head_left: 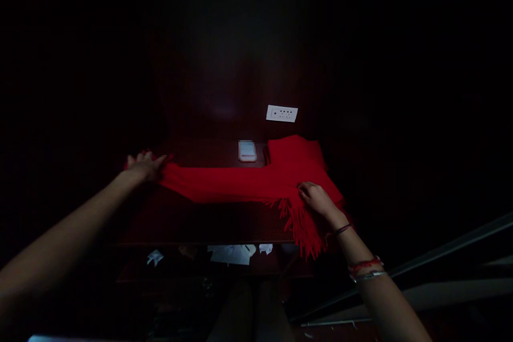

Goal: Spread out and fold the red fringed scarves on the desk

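A red fringed scarf (244, 181) lies stretched across a dark wooden table (208, 222). My left hand (145, 166) rests on the scarf's left end, fingers curled over the cloth. On the right, my right hand (316, 199) presses down on the scarf just above its fringe, which hangs over the table's front edge. The scarf's right part is folded back into a thicker pile toward the wall. Red and silver bracelets circle my right wrist.
A small white object (247, 150) lies on the table behind the scarf. A white wall socket (281, 113) sits on the dark wall. White paper scraps (230, 254) lie on a shelf below the table. The room is very dark.
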A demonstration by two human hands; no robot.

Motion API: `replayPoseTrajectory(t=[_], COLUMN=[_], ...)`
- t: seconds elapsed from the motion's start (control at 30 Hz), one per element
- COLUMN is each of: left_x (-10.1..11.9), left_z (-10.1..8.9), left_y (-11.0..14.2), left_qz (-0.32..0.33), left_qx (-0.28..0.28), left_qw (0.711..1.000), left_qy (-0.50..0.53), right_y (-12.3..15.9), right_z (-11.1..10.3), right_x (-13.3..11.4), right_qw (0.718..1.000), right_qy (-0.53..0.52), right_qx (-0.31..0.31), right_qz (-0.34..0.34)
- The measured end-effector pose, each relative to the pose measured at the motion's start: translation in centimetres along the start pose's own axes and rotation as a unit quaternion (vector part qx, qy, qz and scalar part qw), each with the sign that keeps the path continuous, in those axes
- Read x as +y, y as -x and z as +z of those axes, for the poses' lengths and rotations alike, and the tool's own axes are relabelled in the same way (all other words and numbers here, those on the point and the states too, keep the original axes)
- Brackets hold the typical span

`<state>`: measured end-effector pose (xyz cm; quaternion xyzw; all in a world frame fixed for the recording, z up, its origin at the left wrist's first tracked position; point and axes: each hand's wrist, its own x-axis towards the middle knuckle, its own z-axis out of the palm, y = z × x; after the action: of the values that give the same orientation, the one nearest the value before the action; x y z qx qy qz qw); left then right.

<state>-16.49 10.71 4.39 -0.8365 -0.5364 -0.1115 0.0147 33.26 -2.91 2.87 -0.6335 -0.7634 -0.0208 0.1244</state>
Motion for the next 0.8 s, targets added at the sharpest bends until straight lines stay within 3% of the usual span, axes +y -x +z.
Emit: replayPoseTrajectory(t=[0.03, 0.07, 0.17, 0.23, 0.37, 0.53, 0.7, 0.8], left_x=[1.5, 3.3, 8.8, 11.3, 12.0, 11.7, 16.4, 19.4], left_z=[0.9, 1.7, 3.4, 3.9, 4.0, 3.1, 3.5, 4.5], left_y=[0.5, 0.9, 2.2, 2.5, 2.0, 1.5, 1.1, 0.2], left_qz=[-0.098, -0.106, 0.037, 0.126, 0.177, 0.216, 0.313, 0.338], left_qx=[-0.011, -0.029, -0.065, -0.067, -0.061, -0.064, -0.045, -0.058], left_qw=[0.994, 0.991, 0.995, 0.988, 0.980, 0.974, 0.948, 0.938], left_qy=[-0.051, -0.075, -0.062, -0.061, -0.068, -0.040, -0.030, -0.051], right_y=[0.1, 0.2, 0.4, 0.4, -0.3, -2.0, -2.2, -1.2], right_z=[-0.1, -0.3, -0.6, -0.6, 0.3, 0.6, -0.6, -1.2], right_x=[-0.5, -1.2, -3.7, -5.5, -7.8, -7.2, -5.6, -4.9], right_qw=[1.000, 0.999, 0.994, 0.988, 0.977, 0.986, 0.984, 0.979], right_qy=[0.001, 0.006, 0.034, 0.054, 0.111, 0.081, -0.087, -0.112], right_qx=[0.010, 0.020, 0.038, 0.033, 0.014, 0.000, -0.005, 0.000], right_qz=[-0.012, -0.027, -0.096, -0.144, -0.184, -0.142, -0.154, -0.171])
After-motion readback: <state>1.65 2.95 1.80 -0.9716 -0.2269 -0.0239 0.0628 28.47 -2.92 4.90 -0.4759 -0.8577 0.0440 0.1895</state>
